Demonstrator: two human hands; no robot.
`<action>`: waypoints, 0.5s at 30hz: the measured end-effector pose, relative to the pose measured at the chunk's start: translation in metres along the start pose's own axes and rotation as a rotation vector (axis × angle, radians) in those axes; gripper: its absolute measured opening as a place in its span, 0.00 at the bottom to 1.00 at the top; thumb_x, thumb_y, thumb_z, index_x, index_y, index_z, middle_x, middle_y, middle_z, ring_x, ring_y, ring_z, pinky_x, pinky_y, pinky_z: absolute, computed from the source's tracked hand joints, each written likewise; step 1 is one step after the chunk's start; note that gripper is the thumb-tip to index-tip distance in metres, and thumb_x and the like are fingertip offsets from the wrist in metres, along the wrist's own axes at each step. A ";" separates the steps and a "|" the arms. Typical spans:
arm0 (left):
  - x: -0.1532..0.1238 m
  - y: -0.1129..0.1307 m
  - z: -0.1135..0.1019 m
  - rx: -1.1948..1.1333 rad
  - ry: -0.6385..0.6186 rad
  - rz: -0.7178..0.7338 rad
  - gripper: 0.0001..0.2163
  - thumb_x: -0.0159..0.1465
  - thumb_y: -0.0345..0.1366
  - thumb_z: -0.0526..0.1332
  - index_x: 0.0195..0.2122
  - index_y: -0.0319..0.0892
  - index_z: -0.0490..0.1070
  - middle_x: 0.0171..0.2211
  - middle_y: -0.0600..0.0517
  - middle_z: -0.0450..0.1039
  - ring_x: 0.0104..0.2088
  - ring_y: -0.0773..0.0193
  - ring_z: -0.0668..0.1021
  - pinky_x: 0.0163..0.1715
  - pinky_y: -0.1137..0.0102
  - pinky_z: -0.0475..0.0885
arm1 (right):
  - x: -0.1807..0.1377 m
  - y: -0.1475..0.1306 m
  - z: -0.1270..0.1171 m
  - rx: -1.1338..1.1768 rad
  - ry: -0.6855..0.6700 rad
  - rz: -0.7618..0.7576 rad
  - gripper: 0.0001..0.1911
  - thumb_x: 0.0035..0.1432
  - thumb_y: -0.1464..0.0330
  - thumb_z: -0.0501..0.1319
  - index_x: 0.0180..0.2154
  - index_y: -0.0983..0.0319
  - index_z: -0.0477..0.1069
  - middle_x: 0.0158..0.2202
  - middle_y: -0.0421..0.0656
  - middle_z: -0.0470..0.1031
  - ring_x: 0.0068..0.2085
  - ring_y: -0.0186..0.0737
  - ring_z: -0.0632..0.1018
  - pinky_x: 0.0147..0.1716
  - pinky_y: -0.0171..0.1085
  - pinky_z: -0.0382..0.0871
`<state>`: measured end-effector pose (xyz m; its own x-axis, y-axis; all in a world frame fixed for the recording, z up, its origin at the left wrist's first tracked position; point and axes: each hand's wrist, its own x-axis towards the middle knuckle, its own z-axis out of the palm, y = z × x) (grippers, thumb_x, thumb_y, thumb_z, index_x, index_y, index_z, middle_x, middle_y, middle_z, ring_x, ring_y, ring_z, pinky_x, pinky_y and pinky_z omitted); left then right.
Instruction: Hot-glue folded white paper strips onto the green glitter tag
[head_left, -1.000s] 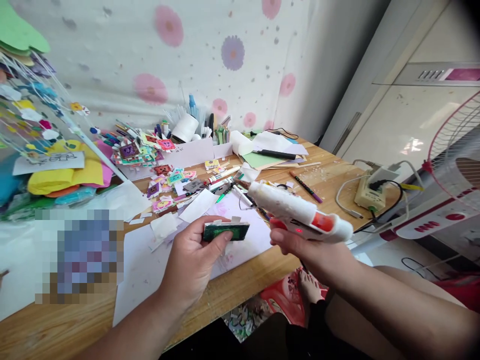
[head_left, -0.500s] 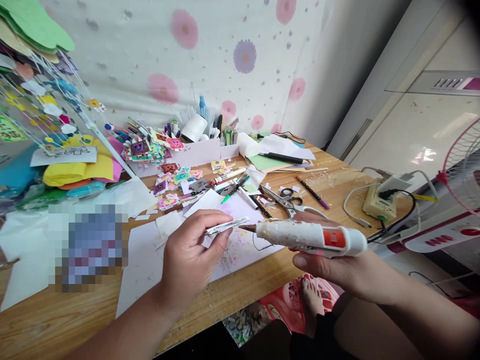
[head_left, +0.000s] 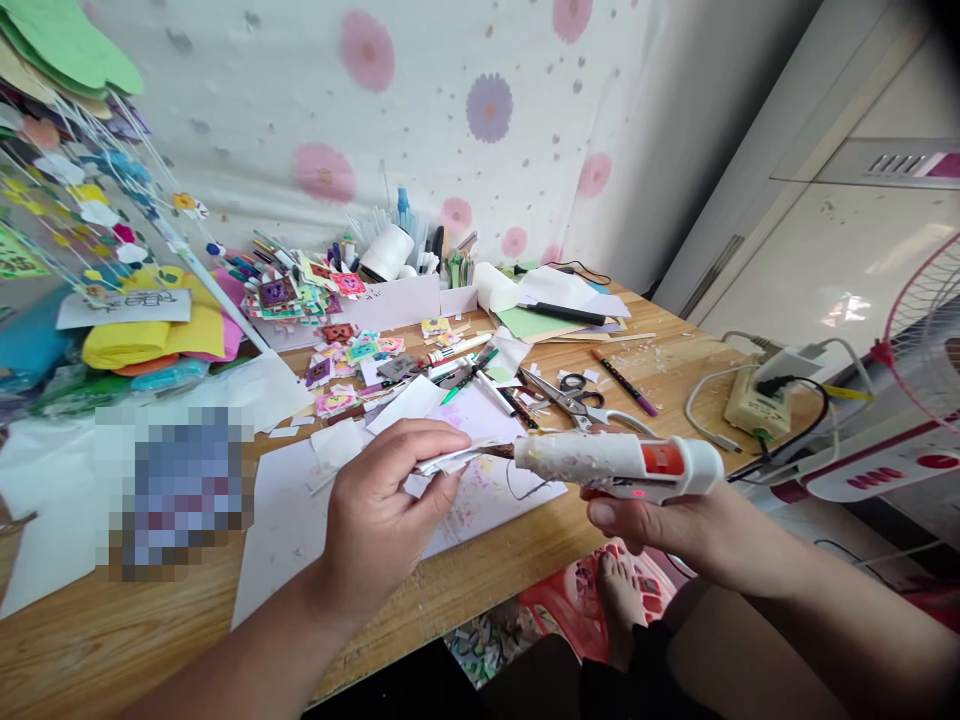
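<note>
My left hand (head_left: 390,495) pinches a small folded piece of white paper (head_left: 457,458) between thumb and fingers, above the table. My right hand (head_left: 660,530) is wrapped round a white hot glue gun (head_left: 585,462) with an orange window and a small red light. The brown nozzle of the gun points left and meets the right end of the paper, as far as I can see. Beneath both hands lies a stained white sheet (head_left: 292,540). Just behind the gun are scissors (head_left: 574,400).
Pens, paper scraps and small coloured cards (head_left: 364,348) cover the middle of the wooden table (head_left: 420,620). A holder box (head_left: 397,303) stands against the wall. A power strip (head_left: 757,400) with cables sits at the right, beside a fan (head_left: 885,475).
The glue gun has shifted slightly, and its nozzle now overlaps the end of the paper. The paper has tilted a little in my left hand.
</note>
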<state>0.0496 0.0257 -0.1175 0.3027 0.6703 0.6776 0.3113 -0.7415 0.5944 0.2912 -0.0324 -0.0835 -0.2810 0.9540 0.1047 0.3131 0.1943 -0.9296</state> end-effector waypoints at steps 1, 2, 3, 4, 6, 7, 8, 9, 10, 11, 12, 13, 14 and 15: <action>0.000 0.000 0.000 -0.010 -0.007 -0.001 0.15 0.57 0.18 0.60 0.40 0.44 0.73 0.38 0.52 0.76 0.41 0.65 0.77 0.43 0.71 0.71 | 0.000 0.000 0.000 -0.009 -0.005 0.001 0.08 0.55 0.65 0.63 0.28 0.58 0.66 0.21 0.36 0.65 0.22 0.33 0.68 0.18 0.31 0.63; 0.000 0.000 0.000 -0.020 -0.013 -0.004 0.15 0.57 0.19 0.60 0.40 0.44 0.73 0.38 0.52 0.76 0.41 0.65 0.77 0.43 0.70 0.72 | 0.001 0.000 -0.001 -0.023 -0.009 0.000 0.08 0.55 0.64 0.63 0.28 0.58 0.66 0.22 0.36 0.65 0.22 0.33 0.68 0.18 0.32 0.63; 0.000 0.000 0.000 -0.028 -0.017 -0.008 0.15 0.57 0.19 0.60 0.40 0.45 0.73 0.39 0.52 0.76 0.41 0.64 0.77 0.43 0.69 0.72 | 0.002 -0.001 -0.002 -0.050 -0.006 -0.007 0.08 0.56 0.64 0.63 0.29 0.58 0.65 0.23 0.36 0.65 0.23 0.34 0.68 0.19 0.32 0.63; 0.000 0.000 0.000 -0.036 -0.019 -0.011 0.15 0.57 0.19 0.60 0.40 0.45 0.73 0.39 0.52 0.76 0.41 0.64 0.77 0.43 0.69 0.72 | 0.003 -0.002 -0.003 -0.091 0.000 -0.025 0.08 0.56 0.64 0.62 0.29 0.58 0.65 0.24 0.37 0.65 0.24 0.34 0.69 0.20 0.33 0.64; 0.000 0.000 0.000 -0.049 -0.021 -0.020 0.14 0.57 0.19 0.60 0.39 0.45 0.73 0.38 0.52 0.76 0.41 0.64 0.77 0.43 0.69 0.72 | 0.005 -0.005 -0.004 -0.212 0.006 -0.090 0.08 0.56 0.65 0.62 0.28 0.59 0.64 0.26 0.38 0.65 0.25 0.35 0.69 0.22 0.34 0.64; 0.000 0.000 0.000 -0.053 -0.022 -0.024 0.14 0.57 0.19 0.60 0.39 0.45 0.73 0.38 0.52 0.76 0.41 0.64 0.77 0.43 0.69 0.72 | 0.005 -0.007 -0.005 -0.280 0.001 -0.134 0.08 0.56 0.66 0.61 0.27 0.59 0.64 0.26 0.39 0.65 0.26 0.36 0.69 0.24 0.35 0.64; 0.000 0.000 0.001 -0.057 -0.021 -0.028 0.13 0.57 0.20 0.60 0.38 0.45 0.73 0.38 0.52 0.76 0.40 0.64 0.77 0.43 0.69 0.72 | 0.006 -0.008 -0.005 -0.344 -0.012 -0.178 0.08 0.57 0.67 0.60 0.27 0.59 0.64 0.26 0.39 0.65 0.27 0.36 0.69 0.25 0.36 0.64; 0.000 0.001 0.001 -0.058 -0.023 -0.033 0.13 0.57 0.20 0.60 0.38 0.45 0.73 0.37 0.52 0.76 0.40 0.64 0.77 0.42 0.69 0.72 | 0.006 -0.009 -0.005 -0.403 -0.026 -0.218 0.09 0.58 0.68 0.59 0.26 0.60 0.63 0.25 0.39 0.65 0.28 0.37 0.69 0.26 0.36 0.64; 0.000 0.002 0.001 -0.059 -0.021 -0.041 0.12 0.57 0.20 0.60 0.37 0.45 0.73 0.37 0.52 0.76 0.40 0.64 0.77 0.42 0.70 0.72 | 0.005 -0.009 -0.004 -0.454 -0.040 -0.255 0.09 0.58 0.69 0.58 0.26 0.59 0.63 0.25 0.39 0.65 0.28 0.37 0.69 0.27 0.37 0.64; 0.000 0.002 0.001 -0.061 -0.020 -0.053 0.12 0.57 0.20 0.60 0.37 0.44 0.73 0.36 0.52 0.75 0.39 0.64 0.77 0.42 0.70 0.72 | 0.005 -0.009 -0.004 -0.503 -0.048 -0.288 0.09 0.59 0.71 0.57 0.26 0.59 0.63 0.25 0.39 0.65 0.29 0.37 0.68 0.28 0.37 0.63; 0.001 0.003 0.001 -0.067 -0.018 -0.070 0.11 0.57 0.21 0.60 0.36 0.44 0.72 0.35 0.52 0.75 0.39 0.64 0.77 0.42 0.70 0.71 | 0.004 -0.009 -0.003 -0.551 -0.051 -0.319 0.08 0.59 0.72 0.56 0.26 0.59 0.62 0.25 0.39 0.65 0.29 0.37 0.68 0.28 0.37 0.63; 0.001 0.004 0.002 -0.078 -0.016 -0.096 0.10 0.58 0.21 0.60 0.35 0.44 0.72 0.35 0.52 0.75 0.39 0.64 0.77 0.41 0.70 0.71 | 0.003 -0.008 -0.002 -0.598 -0.049 -0.343 0.08 0.58 0.73 0.56 0.27 0.59 0.62 0.25 0.39 0.65 0.29 0.37 0.68 0.29 0.37 0.62; 0.001 0.004 0.002 -0.096 -0.015 -0.128 0.09 0.58 0.22 0.60 0.34 0.44 0.72 0.34 0.53 0.75 0.38 0.64 0.77 0.41 0.70 0.71 | 0.001 -0.007 -0.001 -0.642 -0.046 -0.366 0.08 0.58 0.73 0.56 0.27 0.59 0.62 0.25 0.40 0.65 0.30 0.37 0.67 0.29 0.37 0.62; 0.000 0.004 0.002 -0.118 -0.013 -0.169 0.08 0.58 0.23 0.60 0.33 0.44 0.72 0.34 0.53 0.75 0.37 0.64 0.77 0.40 0.70 0.71 | 0.000 -0.006 0.001 -0.681 -0.042 -0.391 0.08 0.58 0.73 0.56 0.27 0.59 0.62 0.26 0.40 0.65 0.30 0.38 0.67 0.29 0.37 0.61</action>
<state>0.0528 0.0232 -0.1162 0.2667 0.7852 0.5589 0.2508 -0.6164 0.7464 0.2887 -0.0337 -0.0781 -0.5155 0.7807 0.3532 0.6678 0.6243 -0.4052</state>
